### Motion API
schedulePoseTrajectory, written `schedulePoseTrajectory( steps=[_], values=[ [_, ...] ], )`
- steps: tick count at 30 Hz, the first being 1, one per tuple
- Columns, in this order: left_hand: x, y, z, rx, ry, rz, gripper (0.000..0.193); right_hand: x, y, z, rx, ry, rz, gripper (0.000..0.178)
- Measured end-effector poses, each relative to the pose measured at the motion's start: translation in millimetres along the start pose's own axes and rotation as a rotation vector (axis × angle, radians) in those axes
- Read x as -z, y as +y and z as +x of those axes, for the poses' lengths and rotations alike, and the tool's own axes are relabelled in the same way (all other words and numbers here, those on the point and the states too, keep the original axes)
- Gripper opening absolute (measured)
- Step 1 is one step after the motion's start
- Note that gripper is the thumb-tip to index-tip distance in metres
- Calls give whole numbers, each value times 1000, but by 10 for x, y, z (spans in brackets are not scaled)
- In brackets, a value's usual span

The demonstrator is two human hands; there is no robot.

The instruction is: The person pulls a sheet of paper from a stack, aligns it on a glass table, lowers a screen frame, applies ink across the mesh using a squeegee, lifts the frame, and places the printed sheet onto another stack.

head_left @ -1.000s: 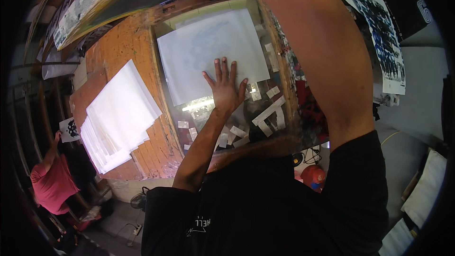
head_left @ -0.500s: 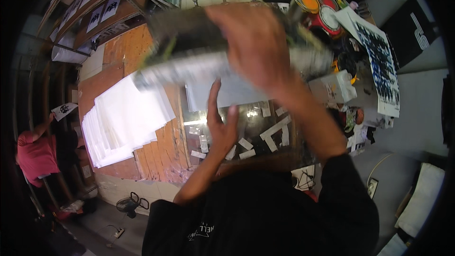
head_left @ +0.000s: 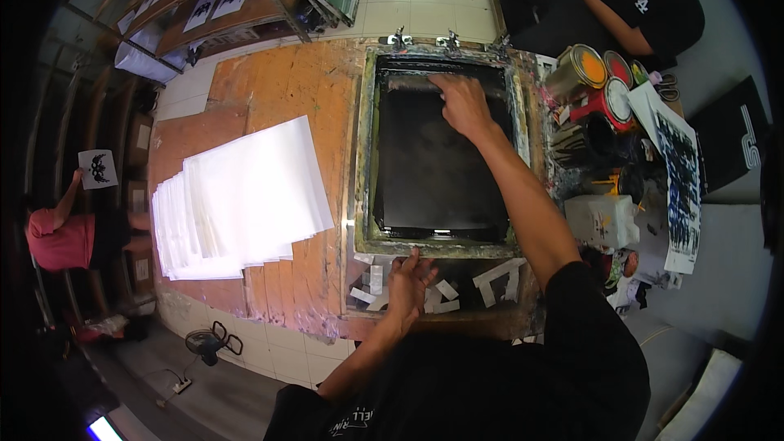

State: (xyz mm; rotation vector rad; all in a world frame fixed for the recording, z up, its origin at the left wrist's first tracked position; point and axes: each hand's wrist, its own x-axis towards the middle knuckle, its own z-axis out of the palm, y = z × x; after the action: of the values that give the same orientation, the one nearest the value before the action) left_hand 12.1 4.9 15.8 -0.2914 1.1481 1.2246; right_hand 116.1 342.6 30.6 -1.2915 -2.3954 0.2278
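A screen-printing frame (head_left: 365, 147) lies flat on the work table, its dark mesh (head_left: 441, 163) smeared with black ink. At the far end of the mesh, my right hand (head_left: 467, 108) is closed over a dark, ink-stained squeegee (head_left: 406, 82), which is partly hidden by the fingers. My left hand (head_left: 407, 284) is at the near edge of the frame, palm partly turned up and fingers apart; a fingertip touches the wooden rim. Metal hinge clamps (head_left: 447, 41) stand along the far side of the frame.
A fanned stack of white sheets (head_left: 253, 192) lies on the wooden table (head_left: 278, 73) at left. Paint cans (head_left: 581, 69) and a white container (head_left: 603, 220) crowd the right side. One person (head_left: 61, 237) holds a printed sheet by the racks; another person (head_left: 653, 12) sits at the far right.
The raised frame has come down flat, covering the pale sheet beneath. My right hand has moved from the lifted frame to the mesh's far end. My left hand has drawn back to the near rim.
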Motion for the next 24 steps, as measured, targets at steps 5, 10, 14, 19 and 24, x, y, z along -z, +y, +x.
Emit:
schedulePoseTrajectory(
  steps=[5,10,14,19,24],
  values=[
    [0,30,-88,9,-38,44,40,-291,-18,279,-51,-159,-74,50],
    [132,-48,-77,-48,-91,49,37,-155,-472,-614,-19,-196,-75,62],
    [-15,47,-143,-32,-51,64,20,188,-1109,-1652,-94,-233,-69,66],
    [23,20,-54,-57,-81,68,23,522,-1574,-2170,-166,-315,27,63],
    [125,-77,146,-52,16,37,23,432,-1311,-1963,-236,-383,205,51]
  ],
)
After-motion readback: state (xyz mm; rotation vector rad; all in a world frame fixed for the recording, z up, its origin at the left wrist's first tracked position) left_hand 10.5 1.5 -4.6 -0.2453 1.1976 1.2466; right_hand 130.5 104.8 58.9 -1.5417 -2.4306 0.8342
